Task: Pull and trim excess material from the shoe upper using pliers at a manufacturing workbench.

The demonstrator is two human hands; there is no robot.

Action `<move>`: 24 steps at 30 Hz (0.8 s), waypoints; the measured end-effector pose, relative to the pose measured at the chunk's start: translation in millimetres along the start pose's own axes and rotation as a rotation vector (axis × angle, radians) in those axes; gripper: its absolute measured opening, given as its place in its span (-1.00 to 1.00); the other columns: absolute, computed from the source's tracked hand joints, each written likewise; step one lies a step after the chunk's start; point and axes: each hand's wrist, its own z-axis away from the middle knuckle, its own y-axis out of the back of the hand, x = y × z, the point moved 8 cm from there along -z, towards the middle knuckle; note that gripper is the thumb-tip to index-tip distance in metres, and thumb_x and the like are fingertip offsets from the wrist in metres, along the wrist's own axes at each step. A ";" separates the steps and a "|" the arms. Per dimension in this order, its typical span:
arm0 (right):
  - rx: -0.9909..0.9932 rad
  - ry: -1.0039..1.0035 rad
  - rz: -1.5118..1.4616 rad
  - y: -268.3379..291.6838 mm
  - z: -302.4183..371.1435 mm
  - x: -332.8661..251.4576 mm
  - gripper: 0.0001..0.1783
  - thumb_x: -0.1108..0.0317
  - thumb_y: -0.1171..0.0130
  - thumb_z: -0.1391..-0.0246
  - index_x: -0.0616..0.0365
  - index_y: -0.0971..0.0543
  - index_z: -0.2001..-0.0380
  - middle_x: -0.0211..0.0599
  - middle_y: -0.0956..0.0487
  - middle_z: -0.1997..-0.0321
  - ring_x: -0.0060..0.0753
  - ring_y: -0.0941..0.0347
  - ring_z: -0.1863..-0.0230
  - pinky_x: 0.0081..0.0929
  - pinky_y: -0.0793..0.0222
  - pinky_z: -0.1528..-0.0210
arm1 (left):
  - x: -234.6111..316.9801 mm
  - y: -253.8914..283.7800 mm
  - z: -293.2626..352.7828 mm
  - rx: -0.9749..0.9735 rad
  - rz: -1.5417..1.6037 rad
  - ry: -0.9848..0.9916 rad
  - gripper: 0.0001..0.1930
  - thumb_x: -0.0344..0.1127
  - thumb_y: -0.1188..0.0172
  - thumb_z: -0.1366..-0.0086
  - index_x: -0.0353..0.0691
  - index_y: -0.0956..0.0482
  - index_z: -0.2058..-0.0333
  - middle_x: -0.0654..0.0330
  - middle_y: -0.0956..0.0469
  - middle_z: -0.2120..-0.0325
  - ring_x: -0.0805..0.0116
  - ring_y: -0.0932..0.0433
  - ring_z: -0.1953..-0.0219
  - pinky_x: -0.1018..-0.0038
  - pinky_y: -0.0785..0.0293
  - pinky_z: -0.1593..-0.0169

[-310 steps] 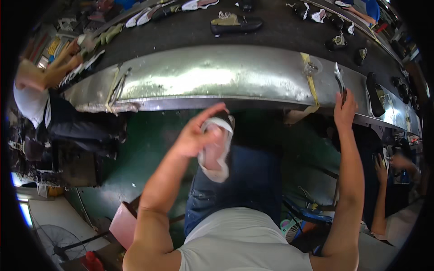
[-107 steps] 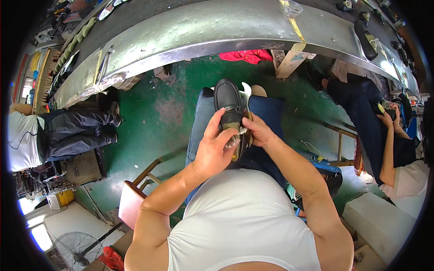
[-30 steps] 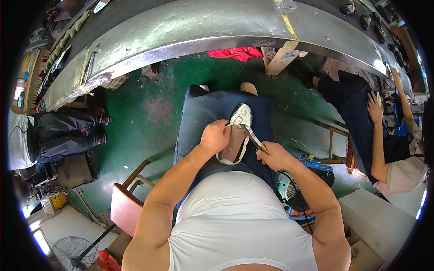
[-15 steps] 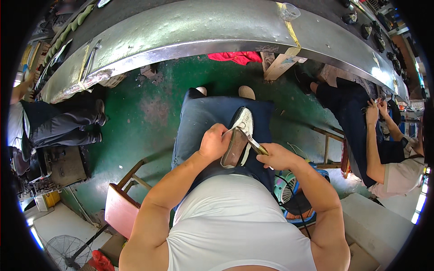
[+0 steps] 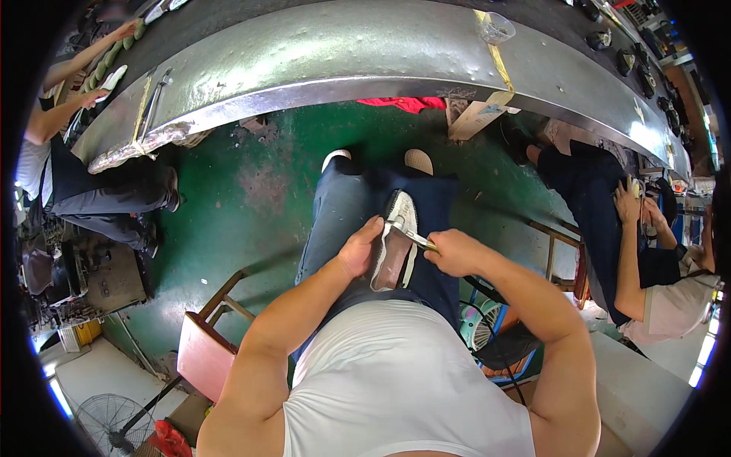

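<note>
L hand (image 5: pixel 360 250) grips shoe (image 5: pixel 390 264) by its L edge; R hand (image 5: pixel 454 254) closed on pliers (image 5: pixel 413 237), tips at same edge, bite unclear. Shoe on lap (image 5: pixel 327 228), R of its middle, toe away from body. Vs. a moment ago: pliers lie flatter; edge work prob. ongoing. Bench (image 5: pixel 304 57), front edge: dark marks (image 5: pixel 460 94) nr wooden leg (image 5: pixel 476 119), illegible. No brand/label readable.

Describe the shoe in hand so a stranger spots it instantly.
Below the long metal bench is a blue-clad lap. Over it, between the left hand and the right hand, is the shoe. Unlike the pale shoes on the feet beyond, it has a pinkish-brown middle and a metal tool against it.
</note>
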 end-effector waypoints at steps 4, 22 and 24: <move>0.278 0.020 -0.299 -29.4 4.0 2.1 -0.69 0.18 -0.15 -0.19 0.27 -0.52 0.28 0.15 -0.58 0.35 0.27 -0.51 0.23 -0.02 -0.40 0.15 | 10.9 6.6 4.0 0.140 -0.231 -0.088 -0.36 0.00 -0.17 -0.39 -0.12 -0.19 -0.31 0.18 -0.44 -0.11 0.29 -0.41 -0.15 0.26 -0.34 -0.25; -0.198 -0.234 -1.026 -25.4 37.8 53.3 -0.70 0.20 -0.10 -0.31 0.27 -0.51 0.18 -0.24 -0.63 0.32 -0.52 -0.55 0.39 -0.61 -0.39 0.53 | 17.5 -4.6 -7.9 0.477 -0.703 -0.082 -0.39 -0.16 -0.31 -0.24 -0.36 -0.37 -0.17 0.04 -0.58 0.06 0.27 -0.57 0.07 0.38 -0.50 -0.02; -0.146 -0.261 -0.817 -17.7 36.4 53.1 -0.68 0.17 -0.08 -0.32 0.27 -0.50 0.22 -0.26 -0.62 0.36 -0.52 -0.54 0.39 -0.55 -0.42 0.49 | 20.4 -8.8 -4.3 0.506 -0.756 -0.084 -0.38 -0.13 -0.29 -0.24 -0.38 -0.37 -0.16 0.00 -0.58 0.07 0.25 -0.57 0.08 0.37 -0.49 -0.03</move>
